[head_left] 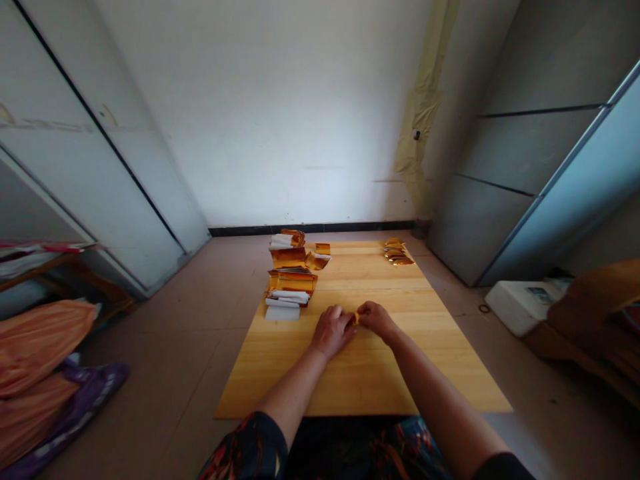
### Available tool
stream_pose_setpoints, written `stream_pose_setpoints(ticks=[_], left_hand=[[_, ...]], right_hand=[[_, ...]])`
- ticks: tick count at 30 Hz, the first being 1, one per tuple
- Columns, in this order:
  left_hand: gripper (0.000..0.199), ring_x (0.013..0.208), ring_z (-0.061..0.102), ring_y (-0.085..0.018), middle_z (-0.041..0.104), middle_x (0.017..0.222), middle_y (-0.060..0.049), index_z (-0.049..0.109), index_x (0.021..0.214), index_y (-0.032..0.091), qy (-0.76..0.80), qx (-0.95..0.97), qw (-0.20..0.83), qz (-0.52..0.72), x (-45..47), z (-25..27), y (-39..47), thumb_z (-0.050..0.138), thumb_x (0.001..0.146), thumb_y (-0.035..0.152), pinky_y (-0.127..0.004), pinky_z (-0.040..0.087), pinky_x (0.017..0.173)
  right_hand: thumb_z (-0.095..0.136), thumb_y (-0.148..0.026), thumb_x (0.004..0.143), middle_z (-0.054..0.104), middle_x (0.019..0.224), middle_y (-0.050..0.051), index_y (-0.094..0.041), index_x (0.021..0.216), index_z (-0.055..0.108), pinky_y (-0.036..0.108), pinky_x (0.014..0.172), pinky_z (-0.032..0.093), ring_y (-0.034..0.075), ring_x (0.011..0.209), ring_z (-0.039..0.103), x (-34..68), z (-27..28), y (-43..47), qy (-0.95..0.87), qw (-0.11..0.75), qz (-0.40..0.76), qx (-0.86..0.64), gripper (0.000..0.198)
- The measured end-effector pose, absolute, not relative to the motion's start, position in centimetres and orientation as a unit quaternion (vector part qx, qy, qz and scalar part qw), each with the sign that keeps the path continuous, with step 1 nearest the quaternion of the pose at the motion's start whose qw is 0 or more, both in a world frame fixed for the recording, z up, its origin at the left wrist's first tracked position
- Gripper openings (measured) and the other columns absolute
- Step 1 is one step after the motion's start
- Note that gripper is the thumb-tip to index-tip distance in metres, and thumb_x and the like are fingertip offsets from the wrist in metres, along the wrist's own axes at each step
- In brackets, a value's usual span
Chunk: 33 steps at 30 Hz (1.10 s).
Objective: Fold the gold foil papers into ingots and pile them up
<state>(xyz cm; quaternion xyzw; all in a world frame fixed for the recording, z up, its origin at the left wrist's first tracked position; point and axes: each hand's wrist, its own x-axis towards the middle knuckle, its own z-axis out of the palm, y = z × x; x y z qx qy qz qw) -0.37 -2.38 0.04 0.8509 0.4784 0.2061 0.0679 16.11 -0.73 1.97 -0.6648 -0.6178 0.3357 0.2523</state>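
A small piece of gold foil paper [356, 319] is pinched between my two hands over the middle of the wooden board. My left hand [334, 331] grips its left side, fingers closed. On the right side, my right hand [376, 320] holds it with bent fingertips; most of the piece is hidden by the fingers. Left of my hands lie stacks of gold foil sheets [293, 281] with white paper backs, and a pale sheet [283, 313] at their near end. Several folded gold pieces [397, 252] sit in a row at the far right corner.
The wooden board [400, 373] stretches before me, with floor around it. Behind it is a white wall [300, 133]. A grey fridge-like cabinet [500, 167] stands at right, near a white box [523, 307]. Orange bags [45, 347] lie at left.
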Motion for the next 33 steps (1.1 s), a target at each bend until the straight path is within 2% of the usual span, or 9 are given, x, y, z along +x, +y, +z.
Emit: stream_pose_setpoints(ticks=[3, 6, 14, 18, 21, 28, 33], left_hand=[[0.031, 0.1, 0.052, -0.019, 0.055, 0.108, -0.007, 0.059, 0.111, 0.023, 0.457, 0.839, 0.123, 0.27, -0.7, -0.2, -2.3, 0.057, 0.082, 0.033, -0.031, 0.044, 0.088], [0.03, 0.101, 0.053, -0.019, 0.06, 0.107, -0.008, 0.058, 0.113, 0.02, 0.431, 0.83, 0.172, 0.31, -0.8, -0.2, -2.3, 0.051, 0.086, 0.028, -0.031, 0.044, 0.091], [0.037, 0.103, 0.057, -0.018, 0.065, 0.112, -0.006, 0.057, 0.118, 0.02, 0.47, 0.779, 0.211, 0.358, -0.7, -0.4, -2.5, 0.055, 0.081, 0.022, -0.033, 0.045, 0.095], [0.045, 0.093, 0.062, -0.017, 0.067, 0.108, -0.006, 0.056, 0.121, 0.019, 0.515, 0.722, 0.261, 0.38, -0.4, -0.4, -2.7, 0.058, 0.077, 0.022, -0.03, 0.05, 0.087], [0.048, 0.084, 0.064, -0.016, 0.069, 0.1, -0.006, 0.055, 0.123, 0.016, 0.54, 0.684, 0.294, 0.393, -0.1, 0.0, -2.9, 0.06, 0.076, 0.025, -0.028, 0.053, 0.079], [0.057, 0.065, 0.061, -0.011, 0.068, 0.087, -0.002, 0.051, 0.127, 0.016, 0.543, 0.615, 0.386, 0.422, 0.2, 0.3, -3.1, 0.062, 0.072, 0.027, -0.02, 0.051, 0.06], [0.053, 0.061, 0.06, -0.01, 0.068, 0.086, -0.001, 0.048, 0.129, 0.016, 0.541, 0.596, 0.42, 0.418, 0.6, 0.5, -3.2, 0.053, 0.076, 0.022, -0.019, 0.049, 0.055]], right_hand=[[0.05, -0.011, 0.064, 0.065, 0.078, 0.001, -0.016, 0.082, 0.062, 0.02, 0.064, 0.042, 0.012, 0.072, 0.057, 16.4, 1.4, -0.7, -0.622, 0.301, 0.368, -0.623, 0.022], [0.049, -0.012, 0.063, 0.063, 0.076, 0.0, -0.017, 0.083, 0.06, 0.021, 0.063, 0.042, 0.012, 0.07, 0.056, 16.4, 1.4, -0.7, -0.63, 0.323, 0.391, -0.588, 0.023], [0.053, -0.025, 0.066, 0.056, 0.065, -0.005, -0.018, 0.09, 0.054, 0.021, 0.05, 0.04, 0.009, 0.052, 0.05, 15.5, 1.9, -0.9, -0.586, 0.393, 0.46, -0.539, 0.025], [0.061, -0.029, 0.062, 0.055, 0.063, -0.006, -0.019, 0.089, 0.052, 0.021, 0.05, 0.04, 0.009, 0.054, 0.05, 15.0, 1.5, -1.1, -0.567, 0.445, 0.488, -0.492, 0.031], [0.065, -0.027, 0.058, 0.059, 0.071, -0.003, -0.019, 0.09, 0.052, 0.022, 0.056, 0.042, 0.01, 0.062, 0.054, 14.7, 1.2, -1.4, -0.551, 0.473, 0.519, -0.451, 0.036], [0.062, -0.028, 0.063, 0.058, 0.069, -0.003, -0.019, 0.094, 0.051, 0.023, 0.056, 0.043, 0.011, 0.06, 0.053, 14.4, 1.5, -1.8, -0.551, 0.482, 0.527, -0.432, 0.034], [0.055, -0.026, 0.066, 0.057, 0.067, -0.005, -0.02, 0.097, 0.048, 0.022, 0.057, 0.044, 0.011, 0.059, 0.055, 14.2, 1.2, -1.9, -0.568, 0.473, 0.471, -0.482, 0.033]])
